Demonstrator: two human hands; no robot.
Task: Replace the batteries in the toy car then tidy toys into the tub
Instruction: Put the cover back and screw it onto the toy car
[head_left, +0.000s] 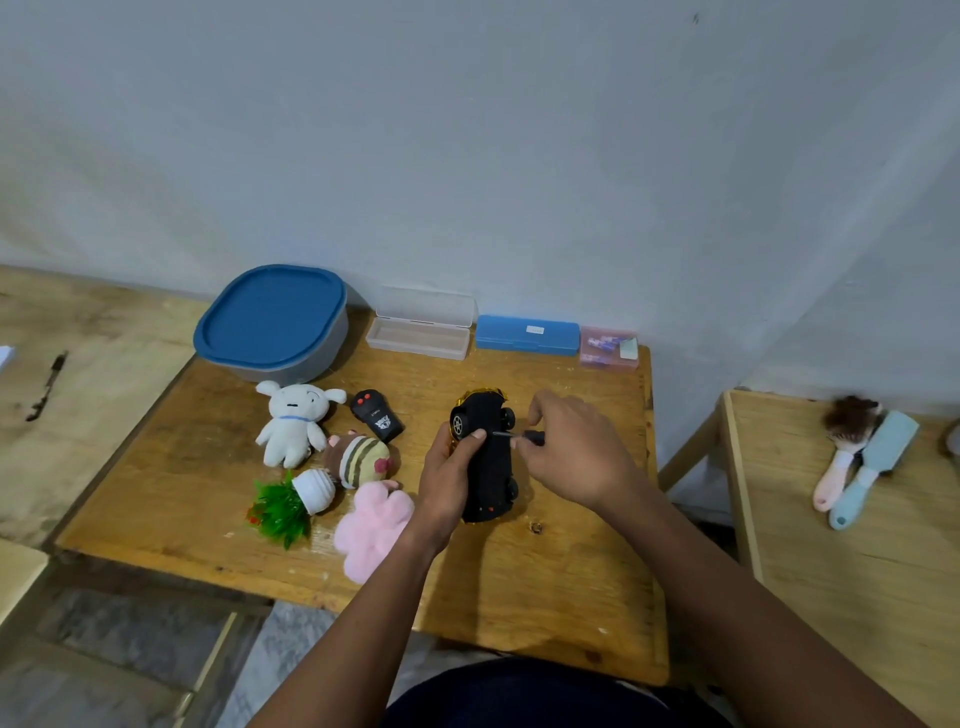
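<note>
The black plastic toy car with a gold edge (491, 467) is upside down, wheels up, near the middle of the brown wooden desk (519, 597). I cannot tell if its near end rests on the desk. The left hand (449, 467) has its grip wrapped round the side of the car. The right hand (571, 447) has its grip pinched on a small thin screwdriver with a dark handle (522, 435). The tip of the tool touches the belly of the car.

This looks like the step of taking out the screw on the battery door. The screw is too small to see.

To do it well, the left hand should hold the car very still. Resting the car flat on the desk would help. The tool should stand straight in the screw. Push in a little and turn slowly, so the tip does not slip out.

The screw could roll away. The clear plastic box with its lid up (418, 338) is a good place to drop it. The small pink see-through box (608, 347) at the back may hold the new batteries. The grey tub with a blue lid (270, 317) is at the back left, with its lid on.
</note>
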